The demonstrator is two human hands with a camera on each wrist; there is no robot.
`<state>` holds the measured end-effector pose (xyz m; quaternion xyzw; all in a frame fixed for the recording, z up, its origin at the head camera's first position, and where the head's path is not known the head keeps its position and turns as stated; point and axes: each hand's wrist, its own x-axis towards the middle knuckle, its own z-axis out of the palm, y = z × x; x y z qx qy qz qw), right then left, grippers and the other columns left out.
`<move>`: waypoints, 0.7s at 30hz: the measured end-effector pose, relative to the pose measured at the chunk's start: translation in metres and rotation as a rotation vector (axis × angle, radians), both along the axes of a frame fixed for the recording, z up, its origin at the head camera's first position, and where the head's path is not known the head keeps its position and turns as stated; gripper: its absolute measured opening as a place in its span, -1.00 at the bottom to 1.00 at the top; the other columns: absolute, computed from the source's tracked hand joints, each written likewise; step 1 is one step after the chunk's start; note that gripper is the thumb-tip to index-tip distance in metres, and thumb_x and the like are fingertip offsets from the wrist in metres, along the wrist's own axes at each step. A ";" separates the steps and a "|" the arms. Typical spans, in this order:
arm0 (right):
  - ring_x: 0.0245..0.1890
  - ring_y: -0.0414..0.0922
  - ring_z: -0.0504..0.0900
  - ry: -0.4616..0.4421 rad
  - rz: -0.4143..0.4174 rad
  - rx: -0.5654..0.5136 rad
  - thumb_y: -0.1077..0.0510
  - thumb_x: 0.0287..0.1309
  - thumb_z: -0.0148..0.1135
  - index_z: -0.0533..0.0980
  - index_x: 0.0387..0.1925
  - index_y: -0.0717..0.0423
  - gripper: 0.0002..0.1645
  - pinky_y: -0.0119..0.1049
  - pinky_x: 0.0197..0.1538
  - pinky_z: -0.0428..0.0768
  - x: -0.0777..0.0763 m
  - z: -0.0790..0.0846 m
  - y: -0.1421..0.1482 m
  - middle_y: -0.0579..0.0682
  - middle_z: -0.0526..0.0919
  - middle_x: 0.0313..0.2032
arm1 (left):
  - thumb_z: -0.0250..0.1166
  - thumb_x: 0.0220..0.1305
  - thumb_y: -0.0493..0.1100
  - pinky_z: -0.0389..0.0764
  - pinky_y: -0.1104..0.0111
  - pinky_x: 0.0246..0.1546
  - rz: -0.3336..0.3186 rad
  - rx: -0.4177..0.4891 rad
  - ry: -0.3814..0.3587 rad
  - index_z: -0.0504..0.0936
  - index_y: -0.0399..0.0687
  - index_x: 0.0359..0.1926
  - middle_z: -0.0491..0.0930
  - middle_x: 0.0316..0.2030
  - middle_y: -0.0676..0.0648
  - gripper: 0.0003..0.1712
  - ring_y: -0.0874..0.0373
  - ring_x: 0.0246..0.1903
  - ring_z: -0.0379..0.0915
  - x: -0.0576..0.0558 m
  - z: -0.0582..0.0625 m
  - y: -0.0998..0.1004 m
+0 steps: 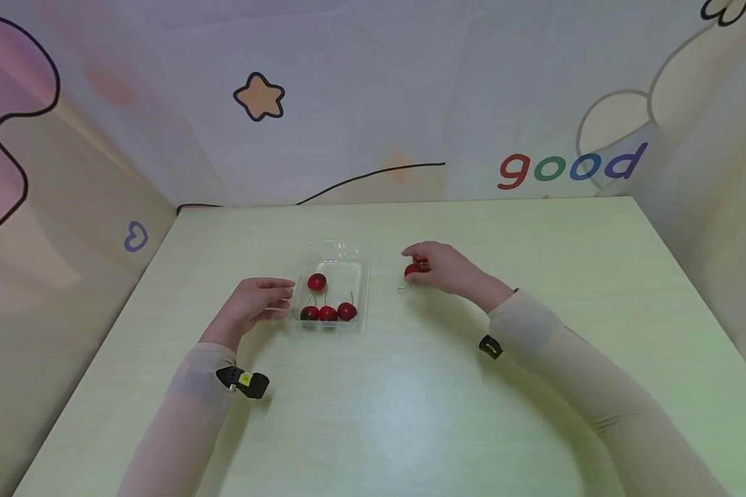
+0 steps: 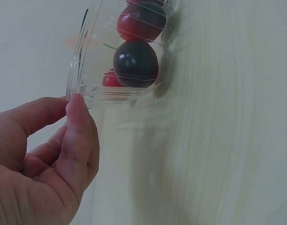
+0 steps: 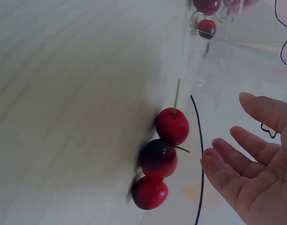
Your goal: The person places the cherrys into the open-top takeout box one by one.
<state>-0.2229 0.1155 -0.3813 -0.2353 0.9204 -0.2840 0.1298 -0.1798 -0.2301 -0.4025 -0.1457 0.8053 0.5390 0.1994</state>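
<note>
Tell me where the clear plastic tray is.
In the head view, the clear plastic tray sits just left of centre, between the left hand and the right hand.

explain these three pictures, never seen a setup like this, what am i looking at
There is no machine here: a person's two bare hands do the work, each serving as a grip. The wide picture comes from a camera worn on the head; the close-ups come from one on each wrist, so they look tilted.

On the pale table sits a clear plastic tray with four cherries in it. Three loose cherries lie close together, to the right of the tray in the wide picture.

The left grip pinches the tray's rim. The right grip is at the loose cherries, but its wrist view shows a gap, so it holds nothing.
</note>
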 end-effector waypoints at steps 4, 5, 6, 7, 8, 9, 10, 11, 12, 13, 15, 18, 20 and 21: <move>0.18 0.17 0.55 0.008 -0.012 0.036 0.20 0.34 0.30 0.45 0.32 0.34 -0.42 0.05 0.38 0.54 -0.003 -0.008 0.000 0.30 0.60 0.22 | 0.14 0.55 -0.15 0.68 0.57 -0.25 0.002 0.006 0.001 0.46 -0.25 0.40 0.52 0.28 -0.31 -0.50 0.21 -0.17 0.55 0.000 0.000 -0.001; 0.16 0.17 0.56 0.012 -0.014 0.044 0.21 0.34 0.30 0.46 0.31 0.35 -0.43 0.04 0.36 0.56 -0.003 -0.010 0.000 0.30 0.60 0.21 | 0.14 0.55 -0.15 0.69 0.57 -0.25 0.001 0.005 0.002 0.45 -0.25 0.40 0.52 0.29 -0.31 -0.49 0.22 -0.17 0.55 0.000 0.000 -0.001; 0.14 0.16 0.57 0.018 -0.014 0.049 0.21 0.34 0.30 0.46 0.30 0.36 -0.44 0.03 0.34 0.57 -0.004 -0.011 -0.001 0.30 0.61 0.19 | 0.14 0.55 -0.15 0.69 0.57 -0.24 0.000 0.005 0.002 0.45 -0.25 0.40 0.52 0.30 -0.31 -0.49 0.22 -0.17 0.56 0.000 0.001 -0.001; 0.12 0.16 0.58 0.021 -0.014 0.053 0.22 0.34 0.30 0.47 0.29 0.37 -0.44 0.02 0.32 0.59 -0.004 -0.012 -0.001 0.30 0.62 0.18 | 0.14 0.54 -0.15 0.69 0.57 -0.24 0.000 0.005 0.002 0.45 -0.25 0.40 0.52 0.30 -0.31 -0.49 0.22 -0.18 0.56 0.001 0.001 -0.001; 0.10 0.15 0.59 0.026 -0.013 0.056 0.23 0.33 0.30 0.47 0.28 0.38 -0.45 0.01 0.30 0.60 -0.005 -0.013 -0.001 0.31 0.63 0.16 | 0.15 0.54 -0.15 0.69 0.57 -0.24 0.000 0.005 0.002 0.45 -0.25 0.40 0.52 0.30 -0.31 -0.49 0.23 -0.18 0.56 0.001 0.001 -0.001; 0.08 0.14 0.59 0.026 -0.013 0.059 0.23 0.33 0.30 0.48 0.28 0.39 -0.45 0.00 0.29 0.61 -0.006 -0.014 -0.002 0.31 0.64 0.15 | 0.14 0.55 -0.15 0.69 0.57 -0.24 -0.001 0.005 0.002 0.45 -0.25 0.40 0.52 0.30 -0.31 -0.49 0.23 -0.18 0.56 0.001 0.001 -0.001; 0.06 0.14 0.59 0.032 -0.009 0.067 0.23 0.33 0.30 0.48 0.27 0.41 -0.46 -0.01 0.27 0.62 -0.007 -0.015 -0.002 0.31 0.64 0.14 | 0.14 0.55 -0.15 0.69 0.57 -0.24 -0.002 0.004 0.002 0.45 -0.25 0.40 0.52 0.30 -0.31 -0.49 0.24 -0.19 0.56 0.001 0.001 -0.001; 0.06 0.14 0.59 0.031 -0.011 0.071 0.23 0.33 0.30 0.49 0.26 0.41 -0.46 -0.02 0.26 0.62 -0.008 -0.015 -0.003 0.31 0.65 0.13 | 0.14 0.55 -0.15 0.69 0.57 -0.24 -0.003 0.003 0.003 0.45 -0.26 0.40 0.52 0.30 -0.31 -0.50 0.24 -0.19 0.56 0.002 0.002 -0.001; 0.06 0.13 0.60 0.030 -0.011 0.078 0.23 0.33 0.30 0.49 0.26 0.41 -0.46 -0.02 0.26 0.62 -0.009 -0.016 -0.004 0.31 0.65 0.14 | 0.14 0.55 -0.15 0.69 0.57 -0.24 -0.003 0.002 0.003 0.45 -0.26 0.40 0.52 0.29 -0.31 -0.50 0.25 -0.19 0.56 0.002 0.002 -0.001; 0.07 0.13 0.60 0.028 -0.011 0.083 0.22 0.33 0.30 0.49 0.26 0.41 -0.46 -0.03 0.27 0.62 -0.010 -0.015 -0.005 0.31 0.65 0.15 | 0.14 0.55 -0.15 0.69 0.57 -0.24 -0.003 0.001 0.003 0.45 -0.26 0.40 0.52 0.29 -0.31 -0.50 0.25 -0.20 0.56 0.002 0.003 -0.001; 0.09 0.14 0.60 0.019 -0.013 0.098 0.21 0.33 0.30 0.50 0.26 0.40 -0.46 -0.03 0.29 0.61 -0.012 -0.015 -0.007 0.31 0.64 0.17 | 0.14 0.55 -0.15 0.69 0.57 -0.24 -0.003 -0.002 0.003 0.45 -0.26 0.40 0.53 0.28 -0.31 -0.50 0.25 -0.20 0.56 0.001 0.003 -0.002; 0.11 0.12 0.59 0.005 -0.014 0.134 0.21 0.33 0.30 0.51 0.26 0.39 -0.47 -0.03 0.32 0.58 -0.016 -0.014 -0.010 0.30 0.64 0.19 | 0.14 0.55 -0.16 0.69 0.57 -0.24 -0.005 -0.003 0.004 0.45 -0.27 0.39 0.53 0.28 -0.31 -0.50 0.23 -0.19 0.56 0.001 0.003 -0.002; 0.09 0.11 0.58 -0.010 -0.008 0.164 0.23 0.34 0.28 0.52 0.25 0.38 -0.49 -0.05 0.30 0.58 -0.019 -0.014 -0.011 0.29 0.65 0.19 | 0.13 0.55 -0.16 0.69 0.57 -0.24 -0.007 -0.003 0.004 0.45 -0.28 0.39 0.53 0.28 -0.31 -0.50 0.22 -0.18 0.56 0.001 0.003 -0.002; 0.07 0.10 0.57 -0.013 -0.001 0.183 0.24 0.34 0.27 0.52 0.24 0.38 -0.51 -0.06 0.29 0.58 -0.020 -0.014 -0.012 0.29 0.65 0.18 | 0.13 0.55 -0.16 0.69 0.57 -0.24 -0.007 -0.002 0.004 0.45 -0.28 0.39 0.53 0.28 -0.32 -0.50 0.22 -0.18 0.56 0.001 0.003 -0.002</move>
